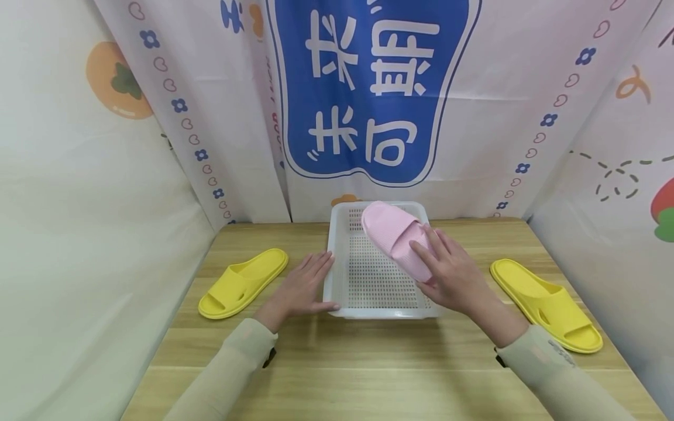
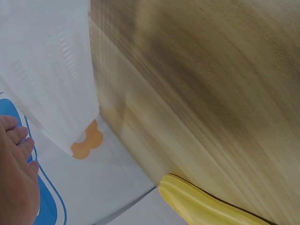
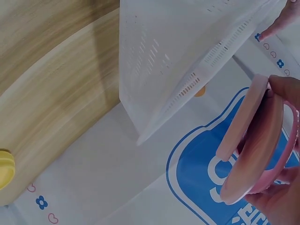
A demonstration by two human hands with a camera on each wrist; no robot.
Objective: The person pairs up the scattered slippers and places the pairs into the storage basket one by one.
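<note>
A white plastic basket (image 1: 337, 275) with a perforated bottom stands at the back middle of the table. My left hand (image 1: 303, 286) touches its left rim, fingers fairly straight and thumb at the near corner. Above the basket's right side, my right hand (image 1: 454, 273) grips pink slippers (image 1: 392, 231) by one end. In the right wrist view two pink soles (image 3: 255, 150) lie against each other in the hand, the toe strap to one side. The pink slippers are tilted and apart from the basket floor.
One yellow slipper (image 1: 244, 283) lies left of the basket, another yellow slipper (image 1: 547, 307) lies to the right. The wooden table (image 1: 368, 374) meets a printed cloth (image 1: 474, 146) at the back, with cloth walls on both sides.
</note>
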